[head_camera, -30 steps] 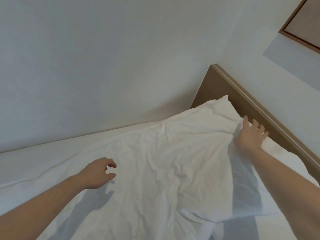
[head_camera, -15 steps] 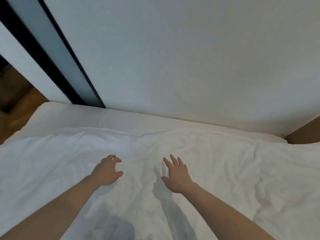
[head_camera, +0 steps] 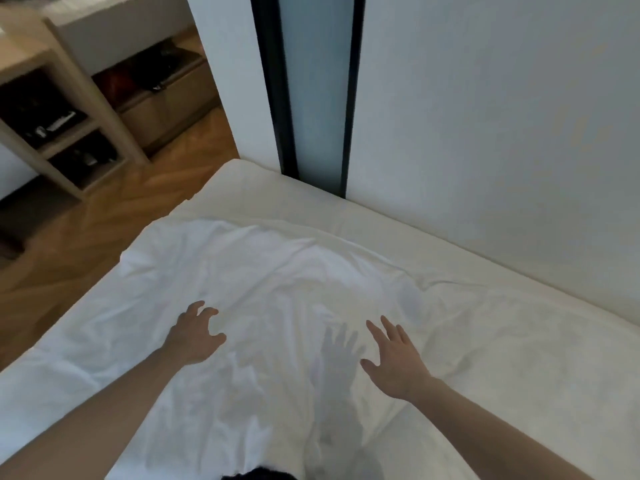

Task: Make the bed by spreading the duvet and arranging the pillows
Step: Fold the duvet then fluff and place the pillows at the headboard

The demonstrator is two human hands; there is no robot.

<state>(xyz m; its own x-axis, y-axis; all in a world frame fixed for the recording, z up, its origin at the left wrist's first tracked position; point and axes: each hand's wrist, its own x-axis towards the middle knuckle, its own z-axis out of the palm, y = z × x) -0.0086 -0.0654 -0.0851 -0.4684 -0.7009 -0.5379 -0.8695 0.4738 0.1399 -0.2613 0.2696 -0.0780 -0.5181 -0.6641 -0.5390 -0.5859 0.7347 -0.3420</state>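
A white, wrinkled duvet (head_camera: pixel 263 278) lies spread over the bed, its far corner short of the mattress corner. The bare white mattress sheet (head_camera: pixel 398 233) shows along the wall side and at the foot. My left hand (head_camera: pixel 194 336) hovers over the duvet with fingers loosely curled, holding nothing. My right hand (head_camera: pixel 394 358) is held above the duvet with fingers straight and spread, casting a shadow to its left. No pillow is in view.
A white wall (head_camera: pixel 502 133) runs along the bed's far side, with a dark-framed frosted glass panel (head_camera: pixel 311 91) at the mattress corner. Wooden floor (head_camera: pixel 86 237) lies left of the bed. A wooden shelf unit (head_camera: pixel 69 116) with dark items stands beyond.
My view has swung left from the headboard and pillow toward the foot of the bed. My right hand left the pillow end and now hovers beside my left hand over the duvet.
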